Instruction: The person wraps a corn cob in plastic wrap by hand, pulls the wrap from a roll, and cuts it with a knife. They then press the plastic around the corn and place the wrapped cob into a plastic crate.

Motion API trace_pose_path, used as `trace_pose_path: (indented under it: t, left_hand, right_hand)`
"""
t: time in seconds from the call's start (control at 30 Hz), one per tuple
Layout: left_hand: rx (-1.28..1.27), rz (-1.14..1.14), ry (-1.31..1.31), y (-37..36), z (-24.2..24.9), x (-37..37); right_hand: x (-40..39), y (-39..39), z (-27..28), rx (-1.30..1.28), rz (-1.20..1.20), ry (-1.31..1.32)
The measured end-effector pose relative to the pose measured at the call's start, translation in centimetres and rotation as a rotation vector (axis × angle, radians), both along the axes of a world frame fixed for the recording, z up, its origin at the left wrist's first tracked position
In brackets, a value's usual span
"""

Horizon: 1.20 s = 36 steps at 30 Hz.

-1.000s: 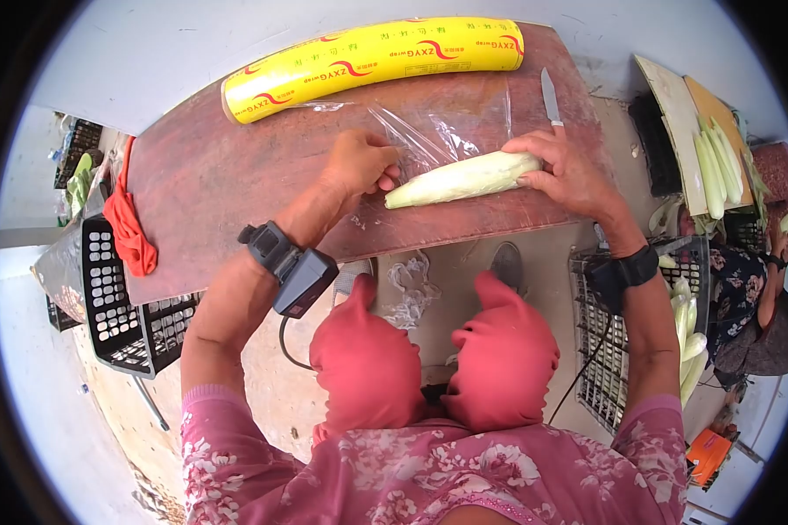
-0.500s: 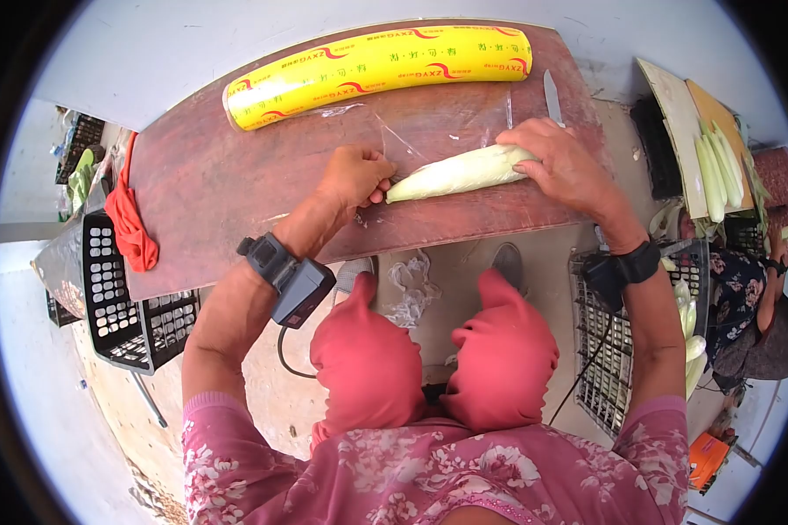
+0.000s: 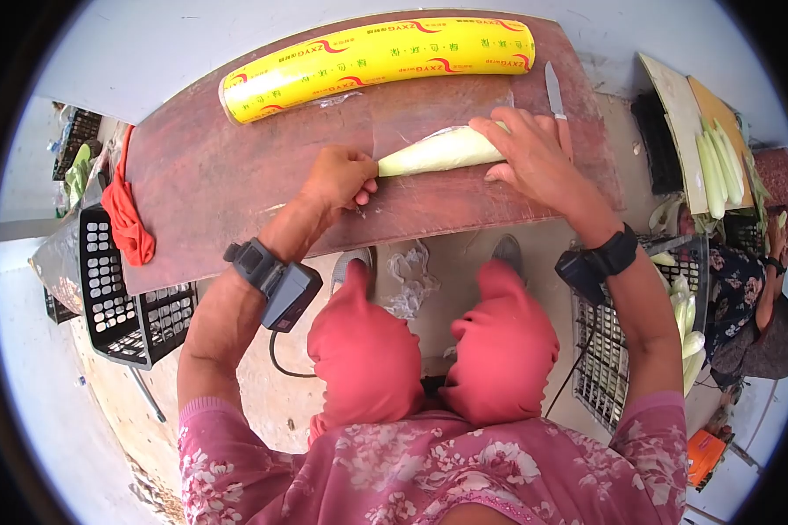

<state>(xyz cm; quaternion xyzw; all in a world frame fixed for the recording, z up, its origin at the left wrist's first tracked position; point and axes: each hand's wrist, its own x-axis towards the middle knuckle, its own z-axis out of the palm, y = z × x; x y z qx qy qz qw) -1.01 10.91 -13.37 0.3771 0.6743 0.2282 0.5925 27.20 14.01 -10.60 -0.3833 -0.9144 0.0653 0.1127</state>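
A pale green-white vegetable point(image 3: 438, 153), tapered to a point like an ear of corn in its husk, lies at a slant on the table. My left hand point(image 3: 340, 177) pinches at its pointed tip, thumb and fingers closed. Over the thick end curves my right hand point(image 3: 534, 157), fingers on top and thumb on the near side; that end is hidden under it. Clear plastic film point(image 3: 403, 131) is spread on the table behind the vegetable. A knife point(image 3: 553, 92) with a pinkish handle lies just beyond my right hand.
A yellow roll of cling film point(image 3: 381, 66) lies along the back of the red-brown table point(image 3: 228, 192). A red cloth point(image 3: 130, 223) hangs off the left edge, above a black crate point(image 3: 105, 289). On the right are a crate point(image 3: 604, 354) of pale vegetables and another person's arm point(image 3: 769, 284).
The vegetable and both hands have shifted away from me and slightly left. My right hand's fingers have spread, and its thumb has moved off the vegetable's top. More of the knife's handle shows.
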Motion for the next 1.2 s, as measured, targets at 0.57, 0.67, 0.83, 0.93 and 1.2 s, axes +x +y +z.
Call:
trace_pose_path:
  t: [0.57,0.67,0.83,0.93,1.2]
  left_hand:
    - [0.82,-0.152,0.53,-1.2,0.2,-0.4]
    - [1.199,-0.438,0.586,-0.6,1.2,1.6]
    - [1.109,-0.608,0.534,0.2,-0.5,3.0]
    - [1.146,-0.605,0.525,-0.3,-0.8,2.8]
    - [0.956,-0.486,0.34,1.8,-0.3,4.9]
  right_hand:
    - [-1.0,0.9,1.9,-0.177,-0.057,-0.129]
    - [-1.2,1.1,2.0,-0.216,-0.106,-0.249]
    - [-0.6,1.6,2.2,-0.313,-0.118,-0.076]
    - [0.4,3.3,0.5,-0.47,-0.064,0.232]
    - [0.3,2.0,-0.6,-0.321,-0.029,0.454]
